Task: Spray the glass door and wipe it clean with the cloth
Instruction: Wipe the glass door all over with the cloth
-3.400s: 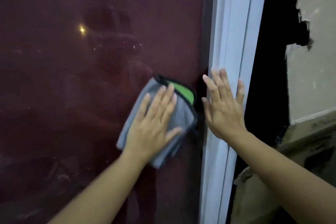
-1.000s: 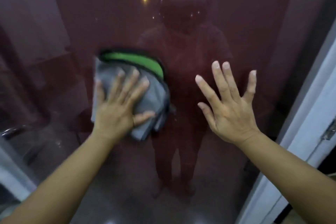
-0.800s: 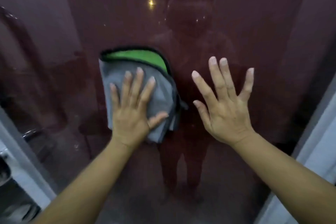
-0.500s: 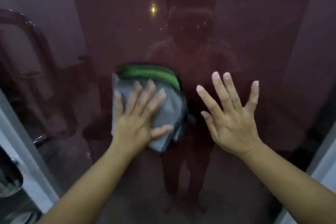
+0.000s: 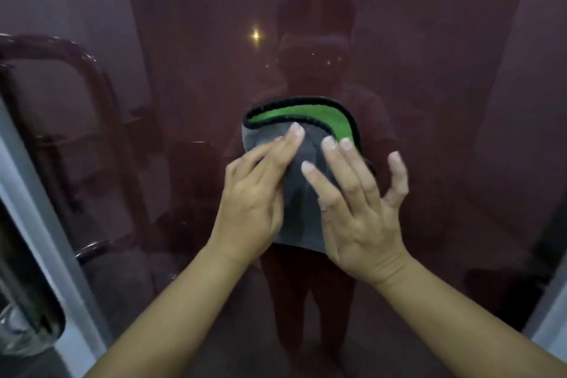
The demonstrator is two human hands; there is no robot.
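Note:
The dark reddish glass door (image 5: 445, 101) fills the view and mirrors the person. A folded grey cloth (image 5: 302, 193) with a green face and black hem lies flat against the glass at centre. My left hand (image 5: 254, 193) presses its left side with straight fingers. My right hand (image 5: 359, 202) lies over its right side, fingers spread and straight, the little finger off the cloth on the glass. No spray bottle shows.
A white door frame (image 5: 40, 224) runs down the left edge, with a curved metal handle (image 5: 89, 77) beside it. Another pale frame strip (image 5: 552, 316) shows at the lower right. A dark rounded object (image 5: 27, 301) sits at the far left.
The cloth and my left hand slid right to the middle of the glass. My right hand moved left from the bare glass onto the cloth.

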